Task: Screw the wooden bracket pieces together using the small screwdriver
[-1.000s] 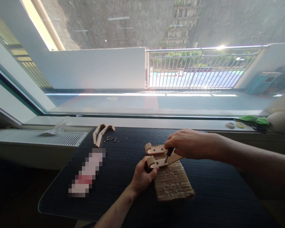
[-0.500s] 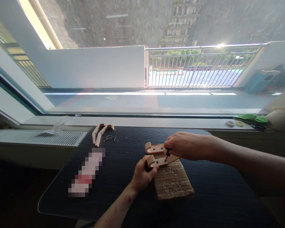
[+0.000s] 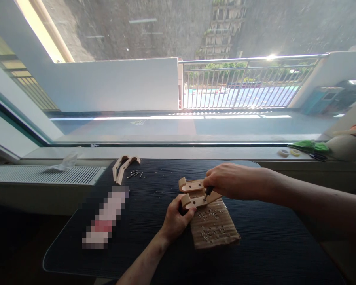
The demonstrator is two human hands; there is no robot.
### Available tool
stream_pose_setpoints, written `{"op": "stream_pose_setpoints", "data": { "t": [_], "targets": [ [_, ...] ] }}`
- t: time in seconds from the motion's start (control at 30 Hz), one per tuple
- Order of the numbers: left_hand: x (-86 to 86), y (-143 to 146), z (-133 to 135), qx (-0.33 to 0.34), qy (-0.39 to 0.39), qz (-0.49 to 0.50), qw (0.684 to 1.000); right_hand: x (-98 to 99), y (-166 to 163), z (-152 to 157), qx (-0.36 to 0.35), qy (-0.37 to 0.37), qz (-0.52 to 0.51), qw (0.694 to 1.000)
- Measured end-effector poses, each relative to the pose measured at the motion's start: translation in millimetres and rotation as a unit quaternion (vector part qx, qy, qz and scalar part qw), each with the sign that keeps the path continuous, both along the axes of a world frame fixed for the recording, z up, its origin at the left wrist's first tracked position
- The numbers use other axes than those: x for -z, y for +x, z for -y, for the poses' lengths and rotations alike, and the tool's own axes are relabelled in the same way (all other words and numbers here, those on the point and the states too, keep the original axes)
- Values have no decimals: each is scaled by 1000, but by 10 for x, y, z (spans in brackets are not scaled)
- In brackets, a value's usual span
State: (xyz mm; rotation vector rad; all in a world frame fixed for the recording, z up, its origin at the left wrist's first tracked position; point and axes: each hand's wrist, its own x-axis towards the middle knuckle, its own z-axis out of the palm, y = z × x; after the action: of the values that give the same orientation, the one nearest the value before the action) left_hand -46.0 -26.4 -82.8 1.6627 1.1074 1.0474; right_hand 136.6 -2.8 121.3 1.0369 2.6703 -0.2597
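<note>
My left hand (image 3: 175, 221) grips the curved end of a wooden hook piece (image 3: 195, 202) that lies on a cardboard sheet (image 3: 215, 231). My right hand (image 3: 231, 181) is closed round a small dark screwdriver (image 3: 207, 192) whose tip stands on that piece. A second wooden hook piece (image 3: 191, 185) lies just behind, partly under my right hand. The cardboard is dotted with small holes and wood crumbs.
Two more curved wooden pieces (image 3: 123, 166) and several loose screws (image 3: 135, 173) lie at the far left of the black table (image 3: 269, 245). A blurred-out object (image 3: 105, 217) lies to the left. Tape rolls (image 3: 289, 152) and green material (image 3: 310, 146) sit on the window sill.
Both hands stay on the wooden piece and screwdriver; only the camera view has drifted slightly, shifting everything a little to the left.
</note>
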Motion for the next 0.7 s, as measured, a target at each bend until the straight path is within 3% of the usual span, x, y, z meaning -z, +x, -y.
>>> {"op": "stream_pose_setpoints", "data": {
  "t": [0.33, 0.7],
  "targets": [
    [1, -6, -1, -1, -2, -1, 1000, 24, -37, -8, 49, -22, -2, 999],
    [-17, -1, 5, -3, -5, 13, 1000, 6, -46, 68, 17, 68, 28, 997]
  ]
}}
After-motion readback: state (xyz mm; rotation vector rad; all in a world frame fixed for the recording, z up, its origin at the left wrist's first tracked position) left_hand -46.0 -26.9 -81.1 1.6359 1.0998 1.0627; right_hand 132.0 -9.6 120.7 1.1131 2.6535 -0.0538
